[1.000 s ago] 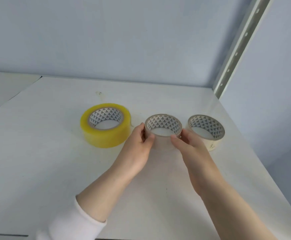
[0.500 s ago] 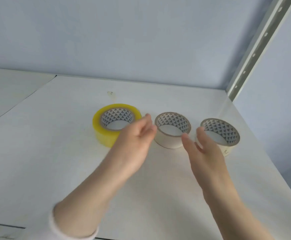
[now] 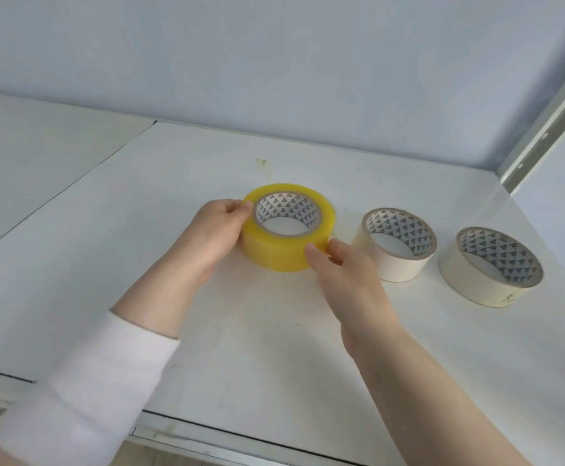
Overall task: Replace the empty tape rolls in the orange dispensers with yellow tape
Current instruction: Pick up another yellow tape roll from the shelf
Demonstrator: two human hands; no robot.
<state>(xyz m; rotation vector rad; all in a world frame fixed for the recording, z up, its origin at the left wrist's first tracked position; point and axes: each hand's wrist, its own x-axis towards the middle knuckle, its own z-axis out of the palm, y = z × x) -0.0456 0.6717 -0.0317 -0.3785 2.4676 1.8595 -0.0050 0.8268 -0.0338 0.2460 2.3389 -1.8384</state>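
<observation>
A roll of yellow tape point(image 3: 274, 250) lies flat on the white shelf point(image 3: 106, 264), its patterned cardboard core facing up. My left hand point(image 3: 215, 235) grips its left side, thumb on the top rim. My right hand point(image 3: 338, 264) holds the roll's front right side with thumb and fingers. Two nearly empty pale rolls lie flat to the right: a middle roll point(image 3: 397, 260) and a far right roll point(image 3: 486, 280). No orange dispenser is in view.
A blue-grey wall closes the shelf at the back and on the right. A perforated metal upright point(image 3: 543, 129) stands in the back right corner. The shelf's front edge point(image 3: 240, 438) runs along the bottom, and a seam point(image 3: 72, 183) crosses the shelf at left.
Both hands let go of the middle pale roll and moved left onto the yellow roll. The camera view shifted left as well.
</observation>
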